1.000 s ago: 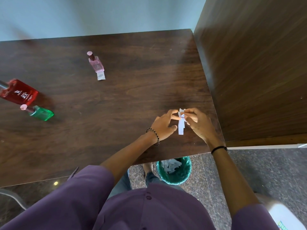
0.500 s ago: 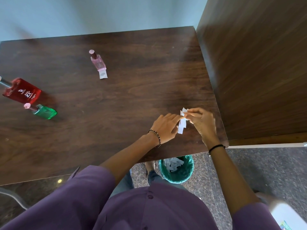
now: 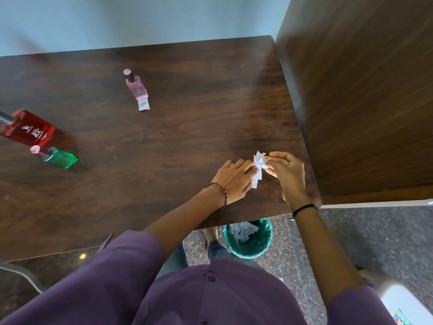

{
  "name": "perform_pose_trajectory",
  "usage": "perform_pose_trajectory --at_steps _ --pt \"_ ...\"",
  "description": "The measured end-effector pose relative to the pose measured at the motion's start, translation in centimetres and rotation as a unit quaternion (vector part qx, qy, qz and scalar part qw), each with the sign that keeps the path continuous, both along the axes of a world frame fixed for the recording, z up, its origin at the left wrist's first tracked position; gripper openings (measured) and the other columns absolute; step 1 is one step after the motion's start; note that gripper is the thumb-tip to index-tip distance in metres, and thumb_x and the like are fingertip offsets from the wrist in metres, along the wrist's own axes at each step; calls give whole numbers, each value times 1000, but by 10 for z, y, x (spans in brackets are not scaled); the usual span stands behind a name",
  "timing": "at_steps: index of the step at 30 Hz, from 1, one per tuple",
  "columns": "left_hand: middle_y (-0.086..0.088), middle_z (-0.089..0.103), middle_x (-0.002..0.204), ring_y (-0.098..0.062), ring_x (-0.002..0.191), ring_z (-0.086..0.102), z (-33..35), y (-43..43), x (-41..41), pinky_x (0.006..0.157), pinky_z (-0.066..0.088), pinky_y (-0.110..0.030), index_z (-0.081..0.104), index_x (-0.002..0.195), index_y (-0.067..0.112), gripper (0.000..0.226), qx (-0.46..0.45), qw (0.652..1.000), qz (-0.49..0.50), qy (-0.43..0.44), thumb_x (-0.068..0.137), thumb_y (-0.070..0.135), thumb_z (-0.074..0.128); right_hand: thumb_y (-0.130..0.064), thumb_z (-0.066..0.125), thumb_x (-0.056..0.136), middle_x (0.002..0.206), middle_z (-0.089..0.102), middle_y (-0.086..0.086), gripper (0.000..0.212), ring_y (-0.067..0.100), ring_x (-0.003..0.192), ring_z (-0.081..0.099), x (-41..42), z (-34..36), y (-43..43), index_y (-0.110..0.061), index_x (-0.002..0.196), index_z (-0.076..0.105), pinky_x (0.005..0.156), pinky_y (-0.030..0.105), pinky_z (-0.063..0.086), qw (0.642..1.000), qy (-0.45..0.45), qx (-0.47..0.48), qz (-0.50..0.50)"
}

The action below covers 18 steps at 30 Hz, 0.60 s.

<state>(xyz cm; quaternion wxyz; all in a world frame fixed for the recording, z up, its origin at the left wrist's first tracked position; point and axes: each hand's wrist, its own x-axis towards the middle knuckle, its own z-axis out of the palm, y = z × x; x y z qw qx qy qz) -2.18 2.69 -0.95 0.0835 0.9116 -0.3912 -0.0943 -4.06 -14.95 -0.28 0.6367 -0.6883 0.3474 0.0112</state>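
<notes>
— What is being held?

— A small bunch of white paper strips (image 3: 257, 168), just above the desk (image 3: 187, 141) near its front right corner. The left grip (image 3: 234, 179) pinches the bunch from one side with fingertips and thumb. The right grip (image 3: 284, 174) is clamped on it from the other side, fingers curled over the top. The strips fan out above the pinch, and one hangs down between the two grips.

— Why hold them so tightly together?

— My guess is to pull a single strip free from the rest. Thin paper sticks together, so one grip steadies the bunch while the other teases a strip out.

— And the bin?

— The green bin (image 3: 267, 233) stands on the floor below the grips and nearer the person, under the desk edge. It has paper scraps (image 3: 242, 231) inside and is probably placed there so that waste drops straight in.

— What about the bottles?

— They are all well away to the left of the grips. The pink bottle (image 3: 136, 86) is further back, with a white slip (image 3: 143, 105) touching its base, perhaps a scent tester. The red bottle (image 3: 28, 127) and the green bottle (image 3: 59, 157) sit close together at the far left.

— Is there any writing?

— The red bottle carries white print with a logo and "ZX". The smaller lines are too fine to read, and the lettering on the pink bottle is illegible.
</notes>
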Motion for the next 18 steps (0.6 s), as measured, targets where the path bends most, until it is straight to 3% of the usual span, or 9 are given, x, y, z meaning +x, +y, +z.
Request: perform_pose_trajectory --at_steps 12,18 --pt "2 30 160 -19 120 49 -2 10 1 88 41 -36 50 137 14 40 6 999 -41 -21 98 24 47 1 81 81 101 78 21 21 29 99 77 2 0 1 -7 97 70 88 37 63 995 25 83 -52" --pt "1 43 153 -21 131 47 2 11 6 92 40 -38 49 138 16 40 4 999 -47 8 99 21 48 -2 81 81 96 79 14 16 24 95 78 2 -5 2 -10 94 73 87 36 63 997 25 45 -49"
